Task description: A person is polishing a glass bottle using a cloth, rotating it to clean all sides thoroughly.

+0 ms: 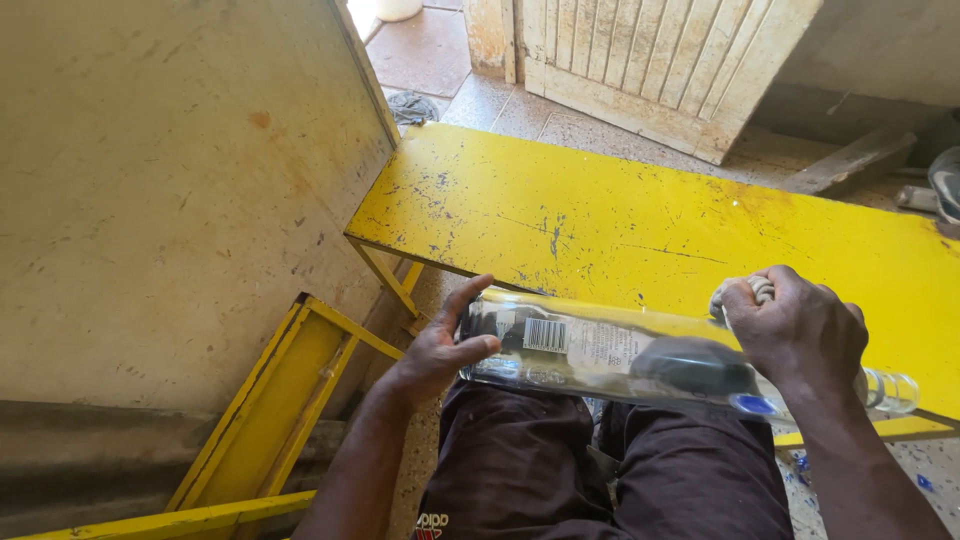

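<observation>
Hands, left [440, 350] and right [795, 325], clasp a clear bottle [620, 352] before the yellow table [640, 215], fingers curled.

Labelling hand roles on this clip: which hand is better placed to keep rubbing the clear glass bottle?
Right, probably. The right hand already presses a pale scrubbing pad onto the clear glass bottle near its neck. The left hand only braces the bottle's base, over the lap beside the scratched yellow wooden bench.
</observation>
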